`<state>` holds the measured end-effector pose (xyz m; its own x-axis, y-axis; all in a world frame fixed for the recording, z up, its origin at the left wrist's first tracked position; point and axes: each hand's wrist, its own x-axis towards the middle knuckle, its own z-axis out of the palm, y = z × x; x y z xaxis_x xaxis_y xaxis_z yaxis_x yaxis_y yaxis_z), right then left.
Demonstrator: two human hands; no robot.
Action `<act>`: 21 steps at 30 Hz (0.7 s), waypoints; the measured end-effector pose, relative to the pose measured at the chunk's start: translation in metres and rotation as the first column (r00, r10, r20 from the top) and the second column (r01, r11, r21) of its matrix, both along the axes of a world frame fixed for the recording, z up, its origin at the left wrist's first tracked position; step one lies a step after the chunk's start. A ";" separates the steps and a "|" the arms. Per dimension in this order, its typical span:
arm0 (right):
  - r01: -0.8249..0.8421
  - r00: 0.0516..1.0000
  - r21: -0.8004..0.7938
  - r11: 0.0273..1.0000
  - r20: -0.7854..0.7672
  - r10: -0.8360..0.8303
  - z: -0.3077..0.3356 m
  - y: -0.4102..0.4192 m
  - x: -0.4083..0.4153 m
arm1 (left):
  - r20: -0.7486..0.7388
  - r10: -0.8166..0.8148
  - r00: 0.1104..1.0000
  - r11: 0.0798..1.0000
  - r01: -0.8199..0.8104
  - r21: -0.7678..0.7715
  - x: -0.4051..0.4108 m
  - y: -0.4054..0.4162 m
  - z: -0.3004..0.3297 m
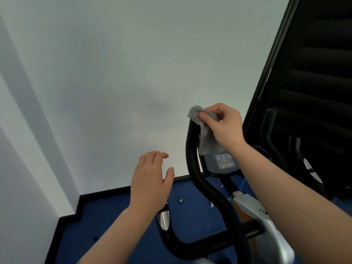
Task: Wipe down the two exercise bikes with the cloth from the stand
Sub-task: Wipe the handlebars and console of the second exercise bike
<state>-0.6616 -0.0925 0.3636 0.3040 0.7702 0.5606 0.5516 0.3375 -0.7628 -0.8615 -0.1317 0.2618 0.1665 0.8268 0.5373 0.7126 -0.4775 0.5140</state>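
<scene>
My right hand (223,124) grips a grey cloth (206,138) against the top of the black upright handlebar (192,149) of an exercise bike. The cloth hangs down over the bar, just above the bike's console screen (224,161). My left hand (150,180) hovers to the left with fingers relaxed, above the lower left grip with a silver cap (163,219); it holds nothing. A second handlebar (304,164) shows at the right, partly hidden by my right forearm.
A white wall (114,73) stands close in front, with a black skirting board (106,191) and blue carpet (114,221) below. A dark slatted panel (314,63) fills the upper right. The bike's silver frame (253,208) runs down at the lower right.
</scene>
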 end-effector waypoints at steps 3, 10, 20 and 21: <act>-0.084 0.991 -0.090 0.992 -0.108 0.074 -0.009 -0.008 0.009 | -0.005 -0.005 1.000 1.000 0.005 0.008 0.000 0.001 0.001; -0.082 0.941 0.027 0.996 -0.327 0.086 -0.026 -0.012 0.007 | -0.035 -0.009 0.999 1.000 0.009 0.020 -0.002 0.001 0.000; -0.027 0.948 -0.119 0.992 -0.317 -0.012 -0.066 -0.015 -0.006 | 0.054 0.036 0.998 0.999 -0.035 -0.006 0.010 0.002 -0.003; -0.042 0.958 -0.158 0.987 -0.286 -0.005 -0.071 -0.019 -0.006 | 0.060 0.042 0.997 0.999 -0.041 -0.011 0.011 0.002 -0.002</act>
